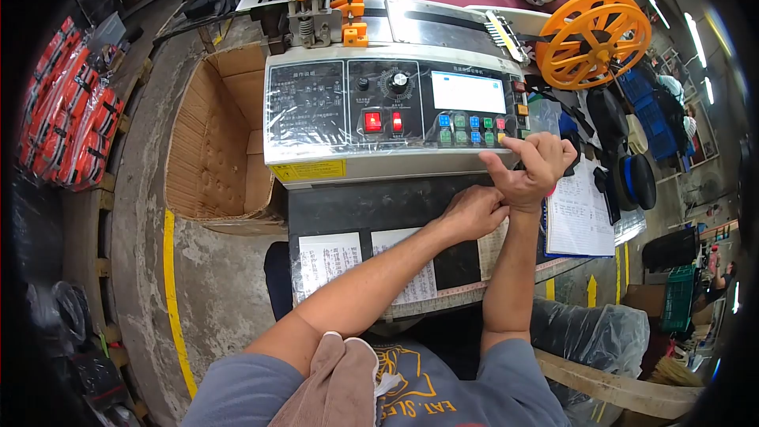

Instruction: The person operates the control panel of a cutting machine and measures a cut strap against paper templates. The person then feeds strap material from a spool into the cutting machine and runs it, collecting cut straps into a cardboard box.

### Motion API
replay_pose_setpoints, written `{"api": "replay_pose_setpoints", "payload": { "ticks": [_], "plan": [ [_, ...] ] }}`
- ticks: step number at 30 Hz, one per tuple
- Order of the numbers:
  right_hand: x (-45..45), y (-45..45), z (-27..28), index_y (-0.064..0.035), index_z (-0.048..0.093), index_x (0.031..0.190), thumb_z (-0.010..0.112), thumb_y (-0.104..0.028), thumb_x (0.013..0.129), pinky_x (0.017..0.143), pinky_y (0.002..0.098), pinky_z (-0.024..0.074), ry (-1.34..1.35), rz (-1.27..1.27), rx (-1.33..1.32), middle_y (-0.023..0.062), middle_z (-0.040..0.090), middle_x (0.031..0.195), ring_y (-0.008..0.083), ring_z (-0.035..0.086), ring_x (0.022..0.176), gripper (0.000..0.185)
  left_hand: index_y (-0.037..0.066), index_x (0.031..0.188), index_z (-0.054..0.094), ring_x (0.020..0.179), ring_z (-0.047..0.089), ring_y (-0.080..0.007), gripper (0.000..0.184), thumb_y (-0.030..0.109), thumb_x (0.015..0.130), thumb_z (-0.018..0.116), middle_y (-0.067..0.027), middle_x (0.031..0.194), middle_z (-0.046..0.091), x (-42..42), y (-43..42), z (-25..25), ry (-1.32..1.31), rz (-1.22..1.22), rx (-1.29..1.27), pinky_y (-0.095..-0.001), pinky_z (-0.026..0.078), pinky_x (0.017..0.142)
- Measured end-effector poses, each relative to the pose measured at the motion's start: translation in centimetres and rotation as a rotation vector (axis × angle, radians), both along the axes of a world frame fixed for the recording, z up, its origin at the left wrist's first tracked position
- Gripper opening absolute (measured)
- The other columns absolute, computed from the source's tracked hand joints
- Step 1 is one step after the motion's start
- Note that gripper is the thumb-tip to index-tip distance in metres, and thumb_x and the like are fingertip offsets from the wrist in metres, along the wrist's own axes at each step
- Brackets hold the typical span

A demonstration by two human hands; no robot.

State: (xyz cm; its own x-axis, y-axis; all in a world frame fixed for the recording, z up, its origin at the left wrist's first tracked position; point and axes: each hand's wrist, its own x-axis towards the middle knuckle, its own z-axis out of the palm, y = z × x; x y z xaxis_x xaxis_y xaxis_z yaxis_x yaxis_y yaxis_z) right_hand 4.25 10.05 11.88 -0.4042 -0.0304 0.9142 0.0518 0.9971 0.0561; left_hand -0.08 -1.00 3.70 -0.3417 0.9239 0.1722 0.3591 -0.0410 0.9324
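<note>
My right hand [534,169] is raised at the lower right of a machine's control panel [308,111]. Its index finger reaches to the yellow button at the end of the keypad [472,130], the thumb stands apart, and nothing is in it. Below, my left hand [473,213] rests over the black tabletop [356,204], close to my right wrist. Its fingers are curled together, and whatever lies inside them, if anything, is hidden. Above the keypad glows a lit display [468,92]. Two red switches [373,121] and a dial [399,80] sit to its left.
A cardboard box [213,134] stands left of the machine. Orange reels [593,39] are mounted at its right end. Written sheets [330,259] lie under my left forearm, and a notebook [581,209] is at right. Orange packed goods [75,119] are stacked far left.
</note>
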Motion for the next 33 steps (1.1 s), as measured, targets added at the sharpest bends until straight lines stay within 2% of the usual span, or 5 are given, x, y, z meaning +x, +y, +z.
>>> {"api": "replay_pose_setpoints", "payload": {
  "ticks": [9, 21, 24, 27, 33],
  "plan": [
    [-0.9, -0.9, 0.0, -0.0177, 0.076, 0.077, 0.093, -0.056, 0.071, 0.085, 0.0403, 0.0277, -0.104, 0.08, -0.045, -0.0044, 0.053, 0.071, 0.0166, 0.049, 0.072, 0.043, -0.003, 0.104, 0.066, 0.087, 0.07, -0.0461, 0.021, 0.012, 0.089, 0.067, -0.026, 0.09, 0.071, 0.2, 0.7, -1.9, 0.02, 0.039, 0.076, -0.0521, 0.055, 0.077],
    [-0.8, -0.2, -0.1, -0.0186, 0.076, 0.078, 0.096, -0.047, 0.068, 0.087, 0.0406, 0.0275, -0.124, 0.091, -0.104, -0.0044, 0.055, 0.073, 0.0175, 0.052, 0.076, 0.036, -0.003, 0.089, 0.066, 0.079, 0.068, -0.0462, 0.018, 0.016, 0.089, 0.067, -0.0247, 0.078, 0.068, 0.2, 0.1, -0.5, 0.009, 0.054, 0.06, -0.0534, 0.053, 0.073],
    [-0.7, -0.7, 0.1, -0.0191, 0.076, 0.079, 0.095, -0.048, 0.069, 0.087, 0.0408, 0.0279, -0.133, 0.089, -0.116, -0.0045, 0.055, 0.074, 0.0175, 0.052, 0.077, 0.037, -0.002, 0.102, 0.068, 0.091, 0.071, -0.0437, 0.021, 0.016, 0.091, 0.066, -0.0241, 0.093, 0.072, -0.1, -0.2, 0.1, 0.032, -0.024, -0.053, -0.0515, 0.055, 0.08],
    [-0.8, -2.1, 0.6, -0.0184, 0.078, 0.085, 0.094, -0.049, 0.07, 0.087, 0.0417, 0.0283, -0.141, 0.108, -0.08, -0.0038, 0.056, 0.075, 0.0175, 0.053, 0.076, 0.038, 0.004, 0.129, 0.065, 0.102, 0.072, -0.0425, 0.038, 0.014, 0.092, 0.069, -0.023, 0.111, 0.074, 0.6, 1.1, -2.6, -0.003, 0.099, 0.25, -0.0507, 0.058, 0.09],
    [-1.9, -5.9, 1.0, -0.0148, 0.081, 0.098, 0.094, -0.046, 0.069, 0.09, 0.0408, 0.0313, -0.277, 0.167, -0.107, -0.0017, 0.059, 0.077, 0.0187, 0.056, 0.078, 0.045, -0.001, 0.14, 0.058, 0.118, 0.067, -0.0381, 0.048, 0.017, 0.096, 0.068, -0.0208, 0.132, 0.067, 0.2, 0.7, -3.4, 0.108, 0.037, 0.576, -0.0472, 0.053, 0.098]
  ]
}}
